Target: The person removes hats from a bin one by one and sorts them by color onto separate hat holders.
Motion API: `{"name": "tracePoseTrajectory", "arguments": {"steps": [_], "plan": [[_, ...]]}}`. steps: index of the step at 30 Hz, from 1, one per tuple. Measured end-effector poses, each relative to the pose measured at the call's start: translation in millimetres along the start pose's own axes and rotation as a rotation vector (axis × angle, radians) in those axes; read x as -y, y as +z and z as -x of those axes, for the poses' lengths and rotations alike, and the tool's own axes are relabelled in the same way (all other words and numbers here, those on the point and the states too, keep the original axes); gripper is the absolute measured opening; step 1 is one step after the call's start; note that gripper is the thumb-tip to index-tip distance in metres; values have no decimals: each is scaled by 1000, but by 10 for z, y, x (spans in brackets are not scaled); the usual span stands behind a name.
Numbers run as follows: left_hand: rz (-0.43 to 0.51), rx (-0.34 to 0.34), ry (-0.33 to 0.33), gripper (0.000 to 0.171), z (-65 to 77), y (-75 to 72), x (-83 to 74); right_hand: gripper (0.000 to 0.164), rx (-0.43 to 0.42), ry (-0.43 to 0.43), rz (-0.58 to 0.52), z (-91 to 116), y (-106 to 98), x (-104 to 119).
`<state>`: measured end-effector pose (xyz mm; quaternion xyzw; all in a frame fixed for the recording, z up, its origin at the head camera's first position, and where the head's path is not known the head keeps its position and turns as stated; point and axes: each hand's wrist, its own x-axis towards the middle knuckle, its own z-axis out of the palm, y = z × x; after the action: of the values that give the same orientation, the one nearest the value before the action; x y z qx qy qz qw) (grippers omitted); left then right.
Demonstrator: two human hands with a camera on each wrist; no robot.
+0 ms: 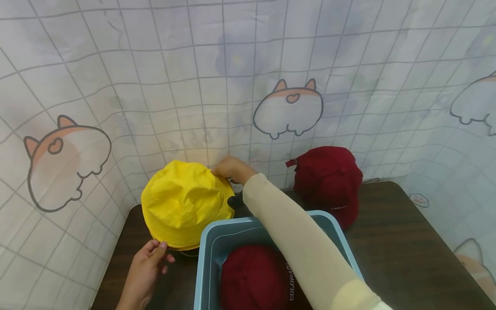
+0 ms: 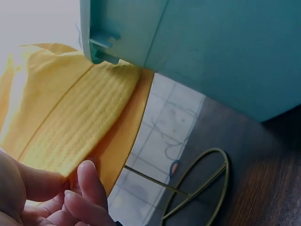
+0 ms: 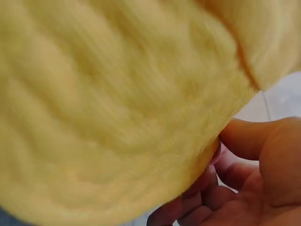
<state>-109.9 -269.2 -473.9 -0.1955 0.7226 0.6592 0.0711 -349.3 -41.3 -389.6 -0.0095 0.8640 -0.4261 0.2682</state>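
Observation:
A yellow bucket hat [image 1: 182, 196] sits over a thin metal wire stand [image 2: 218, 188] at the left of the dark table. My left hand [image 1: 145, 269] pinches the near edge of its brim between thumb and fingers, with the stitched brim [image 2: 89, 122] close in the left wrist view. At the far right side of the brim, my right hand [image 1: 234, 168] pinches the cloth, the arm reaching across a blue bin. Yellow fabric [image 3: 103, 117] fills most of the right wrist view, gripped at its edge by the right thumb and fingers [image 3: 244, 141].
The blue plastic bin [image 1: 205, 258] stands on the dark wood table [image 1: 391, 241], close to the hat. Inside it lies a dark red cap [image 1: 252, 275] with white lettering. Another dark red cap [image 1: 327, 181] is behind the bin to the right. A patterned cloth [image 1: 209, 99] hangs behind.

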Motion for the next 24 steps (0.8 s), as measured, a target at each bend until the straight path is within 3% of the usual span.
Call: {"name": "tracePoseTrajectory", "arguments": {"steps": [3,10,18,24], "plan": [[-37,-11,10,20,-11,-16,0,30,8,-17,83,-35,19,1],[-134,-25,44,20,-23,-55,-22,39,-33,-120,392,-29,46,41],[-177,-6,6,23,-153,-143,47,23,-30,-120,477,-3,106,64],[-172,5,2,21,-291,-172,100,31,-25,-143,588,-26,132,21]]}}
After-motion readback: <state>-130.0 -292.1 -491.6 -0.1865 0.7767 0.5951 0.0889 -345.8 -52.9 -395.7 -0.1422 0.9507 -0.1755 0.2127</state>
